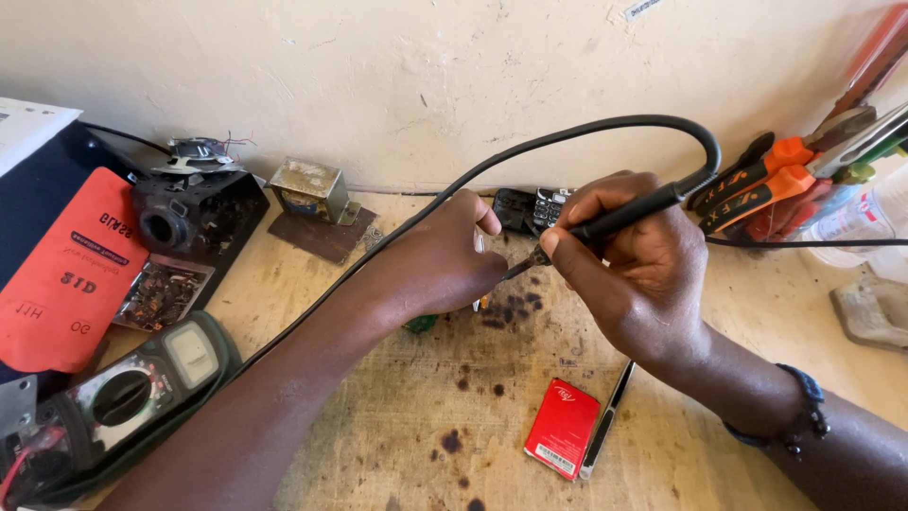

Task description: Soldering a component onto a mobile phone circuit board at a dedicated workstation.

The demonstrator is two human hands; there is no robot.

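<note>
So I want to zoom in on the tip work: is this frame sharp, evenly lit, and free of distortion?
Head view: soft, even daylight, no glare; right hand and its black corded soldering iron are sharp; left hand hides the piece beneath it; wide-lens bending shows at the edges, near the green dial multimeter.

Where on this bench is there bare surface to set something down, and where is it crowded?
Bare wood lies in front of the left hand, between the multimeter and the red battery. A second patch lies right of the right hand, below the pliers. The left edge and the back wall by the phone are crowded.
</note>
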